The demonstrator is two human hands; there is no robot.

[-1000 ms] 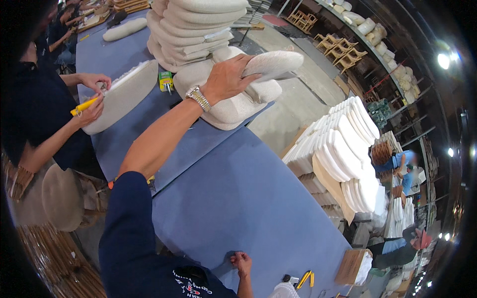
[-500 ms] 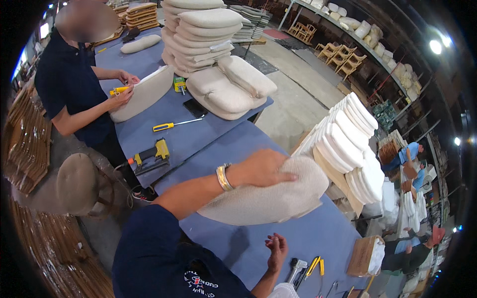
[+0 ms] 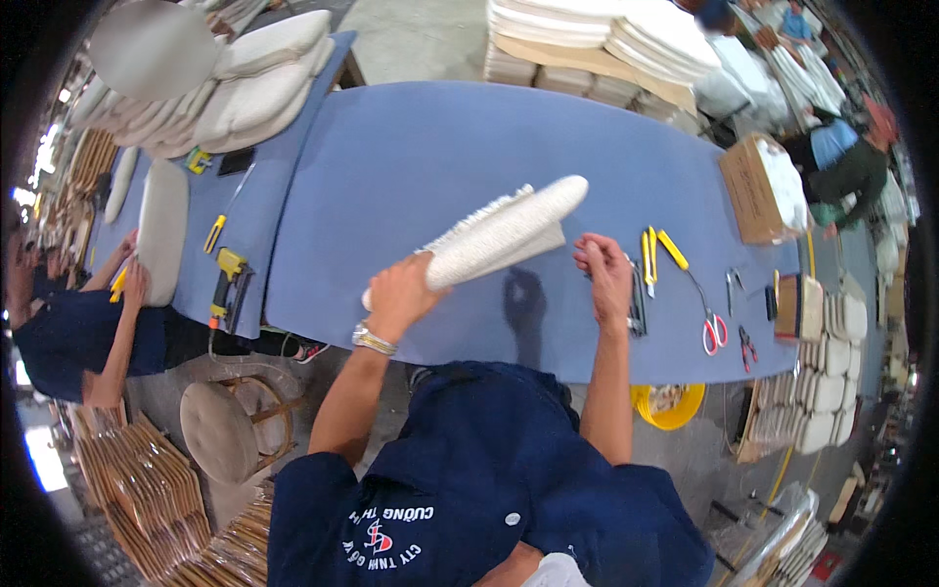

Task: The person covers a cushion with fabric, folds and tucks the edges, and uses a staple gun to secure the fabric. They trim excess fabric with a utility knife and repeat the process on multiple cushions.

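Note:
My left hand [image 3: 399,296], with a metal watch band or bracelet at the wrist, grips one end of a cream fabric-covered seat cushion [image 3: 504,233]. The cushion is tilted, nearly edge-on, above the blue table [image 3: 391,166]; rough, frayed fabric shows along its upper side. Just past its far end is my right hand [image 3: 606,279], its fingers curled together, apart from the cushion. What those fingers hold, if anything, is too small to make out. Beside that hand lie a dark and silver tool [image 3: 638,305] and a yellow utility knife [image 3: 649,262].
Red-handled scissors [image 3: 715,335], pliers [image 3: 747,348] and a cardboard box [image 3: 763,191] are at the right. A staple gun [image 3: 231,284] and screwdriver [image 3: 227,210] lie left, near a co-worker holding another cushion [image 3: 164,230]. Cushion stacks [image 3: 597,44] stand beyond the table. A yellow bucket [image 3: 669,405] stands below.
My view has swung to the right and down. The cushion has turned from showing its broad face to nearly edge-on, still in my left hand. My right hand has come up over the table.

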